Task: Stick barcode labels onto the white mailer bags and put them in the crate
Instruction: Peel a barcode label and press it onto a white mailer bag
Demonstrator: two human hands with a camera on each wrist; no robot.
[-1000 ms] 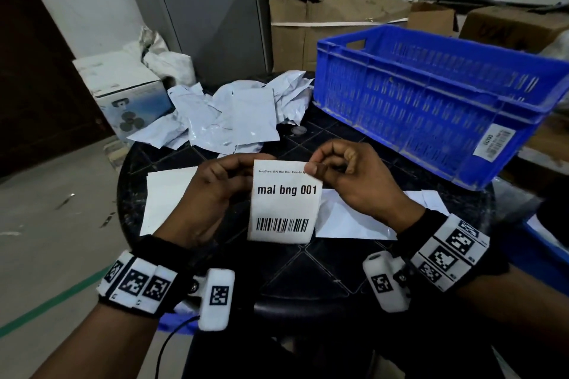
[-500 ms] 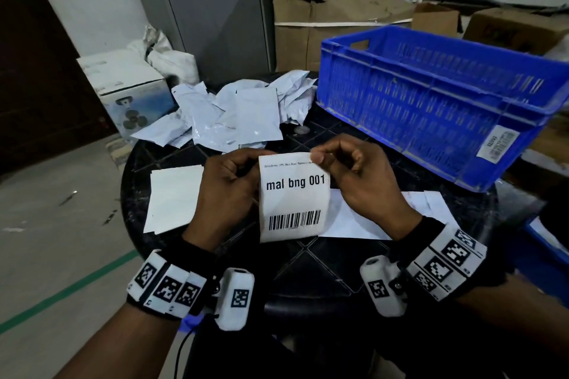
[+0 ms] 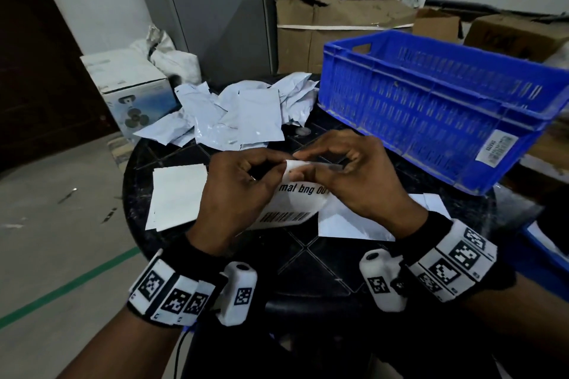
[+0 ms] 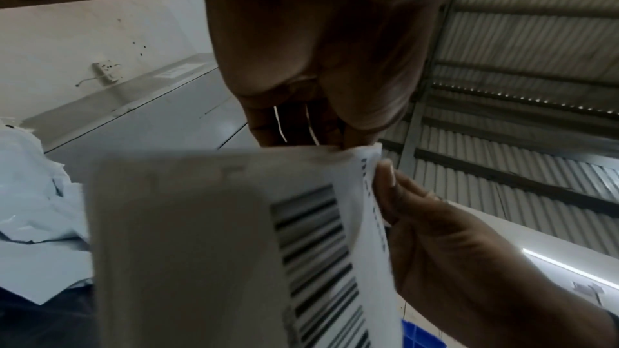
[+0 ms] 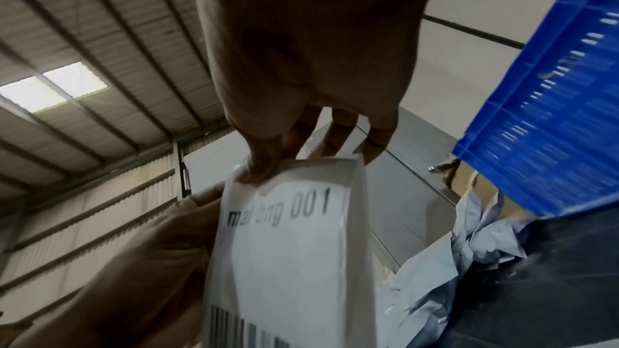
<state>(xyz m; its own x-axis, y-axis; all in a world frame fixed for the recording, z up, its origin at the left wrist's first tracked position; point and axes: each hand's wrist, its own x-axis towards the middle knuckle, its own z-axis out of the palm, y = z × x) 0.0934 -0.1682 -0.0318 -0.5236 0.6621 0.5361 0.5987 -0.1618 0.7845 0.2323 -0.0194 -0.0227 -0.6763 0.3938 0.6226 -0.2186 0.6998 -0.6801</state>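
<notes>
A white barcode label [image 3: 303, 191] printed "mal bng 001" hangs over the black round table [image 3: 308, 255]. My left hand [image 3: 275, 164] and right hand [image 3: 304, 160] both pinch its top edge, fingertips close together, and the paper curls there. In the left wrist view my left hand [image 4: 341, 142] nips the top corner of the label [image 4: 311, 234]. In the right wrist view my right hand [image 5: 264, 168] pinches the label [image 5: 291, 248]. A pile of white mailer bags [image 3: 243, 117] lies at the back of the table. The blue crate [image 3: 431, 101] stands at the right.
White sheets [image 3: 178, 194] lie on the table to the left of my hands, and more white sheets [image 3: 348, 224] lie under my right wrist. Cardboard boxes [image 3: 338, 18] and a grey cabinet [image 3: 215, 9] stand behind; a white fan box [image 3: 129, 86] sits on the floor, left.
My hands have drawn together at the label's top edge. The label, flat and upright before, now bends and curls at the top, with part of its print covered by my fingers.
</notes>
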